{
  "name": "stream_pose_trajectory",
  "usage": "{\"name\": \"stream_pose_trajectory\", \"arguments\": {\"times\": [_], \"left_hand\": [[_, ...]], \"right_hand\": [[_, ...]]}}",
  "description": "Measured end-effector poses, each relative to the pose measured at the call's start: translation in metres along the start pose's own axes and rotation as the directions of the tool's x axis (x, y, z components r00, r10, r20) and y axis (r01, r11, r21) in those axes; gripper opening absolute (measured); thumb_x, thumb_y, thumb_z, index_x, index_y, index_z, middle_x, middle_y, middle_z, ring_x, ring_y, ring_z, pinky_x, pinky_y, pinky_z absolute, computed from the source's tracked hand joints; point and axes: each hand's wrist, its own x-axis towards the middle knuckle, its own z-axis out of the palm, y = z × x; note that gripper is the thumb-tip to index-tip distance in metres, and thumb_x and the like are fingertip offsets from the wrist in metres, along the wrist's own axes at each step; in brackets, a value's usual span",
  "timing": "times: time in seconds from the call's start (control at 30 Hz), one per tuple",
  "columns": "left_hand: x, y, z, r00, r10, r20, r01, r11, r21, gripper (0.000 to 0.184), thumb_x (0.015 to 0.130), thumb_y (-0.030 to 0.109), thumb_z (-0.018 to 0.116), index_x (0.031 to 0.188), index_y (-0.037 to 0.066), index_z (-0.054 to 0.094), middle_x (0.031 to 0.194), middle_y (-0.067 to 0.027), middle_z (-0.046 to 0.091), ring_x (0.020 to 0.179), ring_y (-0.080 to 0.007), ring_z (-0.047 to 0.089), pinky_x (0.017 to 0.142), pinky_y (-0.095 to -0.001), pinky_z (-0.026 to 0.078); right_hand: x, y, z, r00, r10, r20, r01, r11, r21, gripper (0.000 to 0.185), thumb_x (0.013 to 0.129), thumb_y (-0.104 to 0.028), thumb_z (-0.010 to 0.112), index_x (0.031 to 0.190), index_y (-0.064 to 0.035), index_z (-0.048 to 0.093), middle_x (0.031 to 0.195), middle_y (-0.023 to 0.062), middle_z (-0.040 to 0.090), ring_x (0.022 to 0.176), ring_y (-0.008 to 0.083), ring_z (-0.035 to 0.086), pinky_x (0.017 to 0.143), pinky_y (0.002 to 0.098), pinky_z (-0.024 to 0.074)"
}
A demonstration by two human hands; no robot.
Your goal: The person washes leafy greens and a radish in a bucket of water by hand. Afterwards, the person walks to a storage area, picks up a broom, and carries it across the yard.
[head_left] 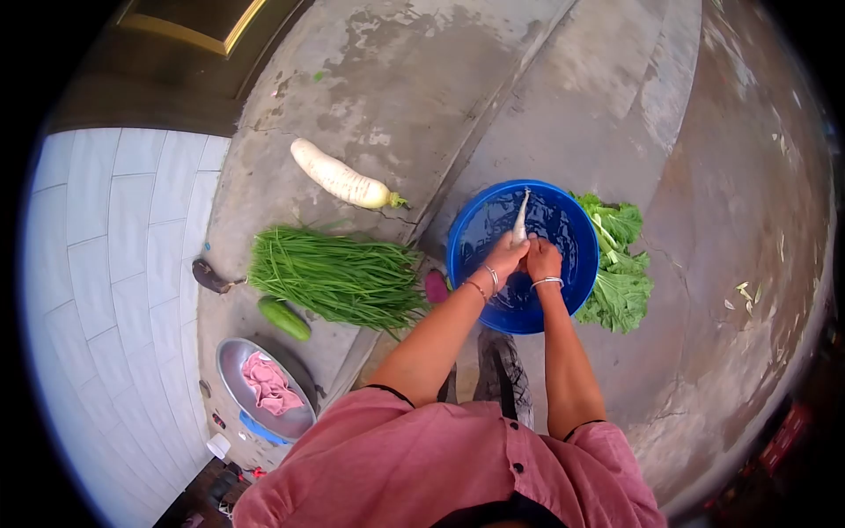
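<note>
A blue basin with water in it stands on the concrete in front of me, between my arms and the leafy greens. Over the water I hold a slender white radish, its thin tip pointing away from me. My left hand is wrapped round its thicker part. Close against it, my right hand is closed with its fingers curled at the radish's near end, which is mostly hidden. Leafy greens lie against the basin's right side. At its left is a round purple vegetable, partly covered by my forearm.
To the left lie a bundle of long green chives, a large white radish, a cucumber and a dark eggplant. A metal bowl holds a pink cloth. A tiled wall borders the left side.
</note>
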Motion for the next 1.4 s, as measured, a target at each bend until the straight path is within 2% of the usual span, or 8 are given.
{"name": "stream_pose_trajectory", "arguments": {"times": [0.1, 0.17, 0.3, 0.5, 0.73, 0.97, 1.07, 1.4], "left_hand": [[0.008, -0.011, 0.001, 0.997, 0.036, -0.072, -0.038, 0.999, -0.036, 0.03, 0.089, 0.017, 0.05, 0.115, 0.005, 0.042, 0.104, -0.0053, 0.052, 0.096, -0.0173, 0.053, 0.075, -0.0323, 0.048], [0.047, -0.053, -0.021, 0.96, 0.208, -0.188, -0.137, 0.933, 0.332, 0.028, 0.087, 0.02, 0.052, 0.109, 0.004, 0.044, 0.096, -0.0064, 0.055, 0.088, -0.0169, 0.055, 0.072, -0.0313, 0.047], [-0.008, 0.001, 0.007, 0.946, 0.302, -0.122, -0.141, 0.717, 0.682, 0.034, 0.087, 0.034, 0.044, 0.093, 0.001, 0.044, 0.086, -0.0262, 0.055, 0.084, -0.044, 0.051, 0.069, -0.0441, 0.041], [-0.039, 0.013, 0.017, 0.909, 0.415, -0.046, -0.231, 0.592, 0.772, 0.029, 0.087, 0.031, 0.044, 0.088, 0.002, 0.041, 0.081, -0.0244, 0.055, 0.081, -0.0436, 0.051, 0.067, -0.0472, 0.041], [-0.081, 0.056, 0.036, 0.626, 0.765, 0.153, -0.426, 0.171, 0.888, 0.015, 0.076, 0.017, 0.059, 0.084, 0.004, 0.055, 0.095, -0.0099, 0.05, 0.09, -0.0294, 0.045, 0.078, -0.0399, 0.039], [-0.095, 0.116, 0.005, 0.424, 0.904, 0.053, -0.547, 0.209, 0.81, 0.022, 0.073, 0.021, 0.062, 0.082, 0.003, 0.055, 0.078, -0.0133, 0.05, 0.074, -0.0307, 0.046, 0.066, -0.04, 0.037], [-0.075, 0.152, -0.046, 0.485, 0.832, -0.269, -0.498, 0.516, 0.697, 0.026, 0.076, 0.024, 0.06, 0.087, 0.002, 0.051, 0.075, -0.0146, 0.055, 0.068, -0.0326, 0.053, 0.063, -0.0391, 0.042], [-0.023, 0.205, -0.168, 0.556, 0.606, -0.569, 0.171, 0.587, 0.791, 0.045, 0.076, 0.019, 0.059, 0.11, -0.003, 0.038, 0.091, -0.0252, 0.058, 0.085, -0.0378, 0.059, 0.073, -0.0416, 0.048]], "right_hand": [[-0.014, -0.014, -0.012, 0.968, -0.217, -0.127, 0.182, 0.953, -0.241, 0.04, 0.086, -0.04, 0.045, 0.077, -0.0042, 0.061, 0.076, 0.0246, 0.059, 0.074, 0.0434, 0.056, 0.065, 0.0488, 0.0438], [-0.026, -0.029, -0.021, 0.979, -0.178, -0.098, 0.139, 0.94, -0.312, 0.043, 0.086, -0.045, 0.041, 0.081, -0.0068, 0.061, 0.079, 0.0213, 0.061, 0.077, 0.0418, 0.057, 0.069, 0.0484, 0.0445], [-0.013, -0.009, -0.007, 0.885, -0.425, -0.192, 0.429, 0.903, -0.02, 0.031, 0.087, -0.033, 0.052, 0.088, -0.0028, 0.059, 0.079, 0.018, 0.063, 0.069, 0.0334, 0.061, 0.062, 0.0398, 0.0462], [0.002, 0.008, -0.012, 0.988, -0.124, 0.087, 0.036, 0.751, 0.66, 0.014, 0.08, -0.011, 0.062, 0.084, 0.0017, 0.057, 0.073, 0.0011, 0.058, 0.063, 0.0059, 0.051, 0.056, 0.0184, 0.0405], [-0.044, -0.03, -0.06, 0.935, -0.324, 0.142, 0.1, 0.628, 0.772, 0.017, 0.082, -0.006, 0.058, 0.097, 0.0011, 0.054, 0.094, 0.0062, 0.059, 0.083, 0.0113, 0.056, 0.071, 0.0221, 0.0447], [-0.069, -0.042, -0.063, 0.885, -0.465, -0.001, 0.379, 0.72, 0.582, 0.023, 0.086, -0.01, 0.054, 0.106, 0.0001, 0.054, 0.097, 0.0075, 0.059, 0.09, 0.0137, 0.055, 0.076, 0.0257, 0.0453], [-0.064, -0.007, -0.059, 0.772, -0.635, 0.038, 0.636, 0.77, -0.048, 0.016, 0.08, -0.005, 0.054, 0.094, 0.0001, 0.06, 0.092, 0.014, 0.061, 0.082, 0.0236, 0.059, 0.076, 0.0312, 0.0448], [-0.072, 0.064, -0.037, 0.493, -0.868, 0.063, 0.768, 0.4, -0.5, 0.011, 0.075, -0.006, 0.055, 0.083, -0.0071, 0.062, 0.073, 0.0098, 0.061, 0.07, 0.0276, 0.057, 0.072, 0.0376, 0.0431]]}}
